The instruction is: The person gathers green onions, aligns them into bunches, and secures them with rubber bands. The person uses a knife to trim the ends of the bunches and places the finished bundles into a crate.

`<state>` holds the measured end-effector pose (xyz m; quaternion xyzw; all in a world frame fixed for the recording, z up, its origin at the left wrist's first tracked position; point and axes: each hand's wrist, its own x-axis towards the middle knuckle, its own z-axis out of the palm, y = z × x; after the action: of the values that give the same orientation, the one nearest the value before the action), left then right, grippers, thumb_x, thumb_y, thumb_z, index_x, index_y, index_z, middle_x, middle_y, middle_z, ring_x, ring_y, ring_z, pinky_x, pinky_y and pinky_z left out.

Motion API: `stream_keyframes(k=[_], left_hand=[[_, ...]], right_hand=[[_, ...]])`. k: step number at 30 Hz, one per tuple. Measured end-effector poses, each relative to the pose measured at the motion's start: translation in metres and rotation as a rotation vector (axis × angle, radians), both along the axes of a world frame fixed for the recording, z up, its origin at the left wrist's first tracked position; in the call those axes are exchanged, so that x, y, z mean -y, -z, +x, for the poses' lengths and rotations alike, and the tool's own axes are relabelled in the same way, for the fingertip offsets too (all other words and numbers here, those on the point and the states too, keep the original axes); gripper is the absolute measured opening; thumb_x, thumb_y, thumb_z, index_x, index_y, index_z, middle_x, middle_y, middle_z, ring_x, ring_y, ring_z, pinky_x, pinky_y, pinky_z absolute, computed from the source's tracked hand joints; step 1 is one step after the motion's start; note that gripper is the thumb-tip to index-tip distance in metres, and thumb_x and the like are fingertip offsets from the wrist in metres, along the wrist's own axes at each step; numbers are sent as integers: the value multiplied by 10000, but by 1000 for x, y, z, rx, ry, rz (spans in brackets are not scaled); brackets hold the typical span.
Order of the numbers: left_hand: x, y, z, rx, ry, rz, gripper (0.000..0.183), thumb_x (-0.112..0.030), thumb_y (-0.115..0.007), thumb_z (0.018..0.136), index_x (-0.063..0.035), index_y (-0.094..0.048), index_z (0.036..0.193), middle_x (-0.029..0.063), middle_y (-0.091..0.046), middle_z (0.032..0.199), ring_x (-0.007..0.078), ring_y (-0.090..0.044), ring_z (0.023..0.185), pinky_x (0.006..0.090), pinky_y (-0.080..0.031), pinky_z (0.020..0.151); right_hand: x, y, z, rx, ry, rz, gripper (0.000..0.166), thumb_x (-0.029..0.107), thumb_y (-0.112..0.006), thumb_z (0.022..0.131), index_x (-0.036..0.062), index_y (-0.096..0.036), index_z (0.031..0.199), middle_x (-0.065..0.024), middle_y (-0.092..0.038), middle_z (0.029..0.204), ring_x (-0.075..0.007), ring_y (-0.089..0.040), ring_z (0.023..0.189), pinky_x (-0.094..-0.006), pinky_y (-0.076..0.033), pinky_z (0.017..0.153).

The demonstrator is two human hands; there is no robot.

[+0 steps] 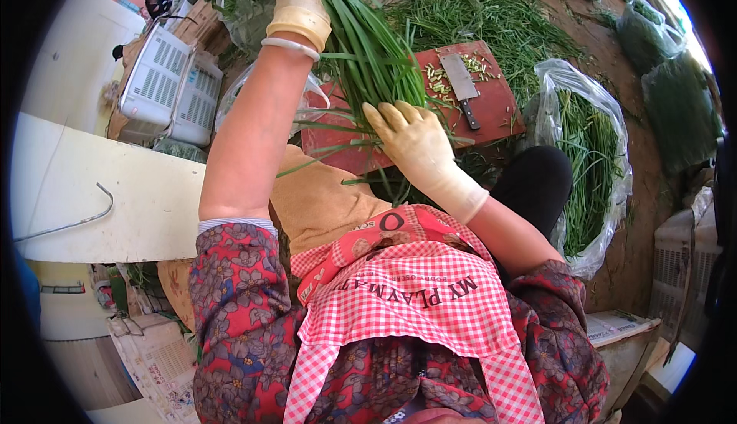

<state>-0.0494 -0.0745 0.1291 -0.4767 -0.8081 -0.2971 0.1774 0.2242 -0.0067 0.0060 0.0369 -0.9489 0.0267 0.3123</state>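
A long bundle of green garlic chives slants over the left part of a red cutting board. My left hand, in a pale rubber glove, is closed around the bundle's upper part. Lower down, my gloved right hand lays its fingers on the stalks near the board's front edge; whether it grips them is hidden. Loose stalks poke out below it. To the right of the bundle, a cleaver with a black handle lies flat on the board among short cut stem pieces.
Right of my knee stands an open clear plastic bag full of green stalks. Loose greens cover the floor behind the board. More filled bags line the far right. White plastic crates stand left; a metal hook lies on a pale surface.
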Motion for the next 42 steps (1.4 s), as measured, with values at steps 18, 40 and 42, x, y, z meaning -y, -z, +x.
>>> stream_keyframes(k=[18,40,42], left_hand=[[-3,-10,-11,126,-372,-135,629,176,-599,772,-105,-594,1335,86,-689,1175,186,-659,1008,260,-502,904],[1,-22,20,1305,554,528,298,-93,-654,899,13,-642,1178,172,-713,971,268,-701,847,413,-590,798],[-4,-29,19,1383,714,461,342,-76,-633,919,37,-570,1236,115,-658,975,254,-652,929,410,-539,891]], right_hand=[[21,-31,-32,-169,-129,157,522,241,-629,819,49,-536,1295,-92,-652,1175,-262,-636,1038,-430,-348,1099],[-79,-60,-20,-296,-330,-828,735,215,-759,832,23,-401,1445,-204,-578,1320,-302,-542,1260,-369,-420,1052],[-80,-26,-35,-203,-310,-711,893,359,-793,777,26,-342,1472,-240,-579,1280,-344,-574,1174,-401,-462,983]])
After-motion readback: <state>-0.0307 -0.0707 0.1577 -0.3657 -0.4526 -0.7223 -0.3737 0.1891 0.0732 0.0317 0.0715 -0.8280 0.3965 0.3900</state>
